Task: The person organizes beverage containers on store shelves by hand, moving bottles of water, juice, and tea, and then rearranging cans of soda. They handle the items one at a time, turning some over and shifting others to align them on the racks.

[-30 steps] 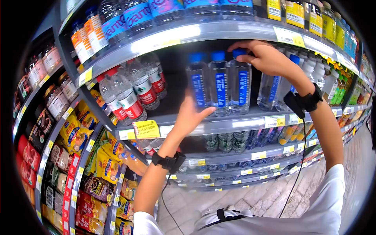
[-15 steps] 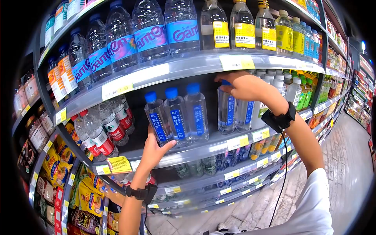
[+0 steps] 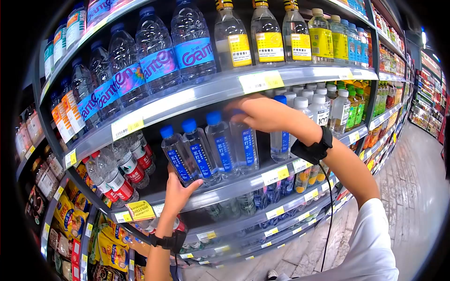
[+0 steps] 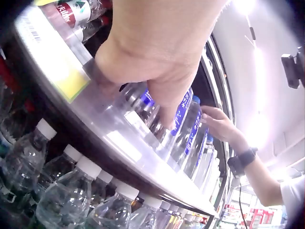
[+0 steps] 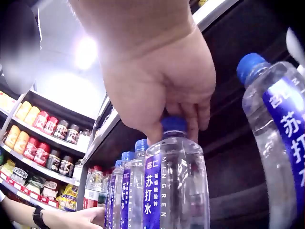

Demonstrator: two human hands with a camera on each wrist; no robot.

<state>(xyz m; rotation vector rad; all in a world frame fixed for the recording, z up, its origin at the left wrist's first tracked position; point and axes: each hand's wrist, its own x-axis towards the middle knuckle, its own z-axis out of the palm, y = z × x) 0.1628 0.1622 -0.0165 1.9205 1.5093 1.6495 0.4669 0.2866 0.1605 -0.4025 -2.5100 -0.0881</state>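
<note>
My right hand [image 3: 268, 114] grips the blue cap of a clear soda water bottle [image 3: 247, 149] from above. In the right wrist view, thumb and fingers go round that cap [image 5: 174, 124], and the bottle stands upright. To its left, more soda water bottles [image 3: 219, 147] with blue labels stand side by side, leaning leftward in the head view. At the leftmost bottle [image 3: 178, 157], my left hand [image 3: 177, 195] rests low, its thumb extended across the front and the fingers along the left side, partly hidden. Another soda water bottle [image 3: 280, 143] stands to the right.
Red-capped water bottles [image 3: 117, 180] stand at the left of the same shelf. White-capped bottles [image 3: 321, 110] are at its right. The upper shelf edge [image 3: 187, 100] runs close above my right hand. Price tags [image 3: 275, 175] line the lower shelf edge.
My right hand has brought one more soda water bottle leftward, up beside the other bottles in the row. My left hand stays at the leftmost bottle. The head view has turned rightward.
</note>
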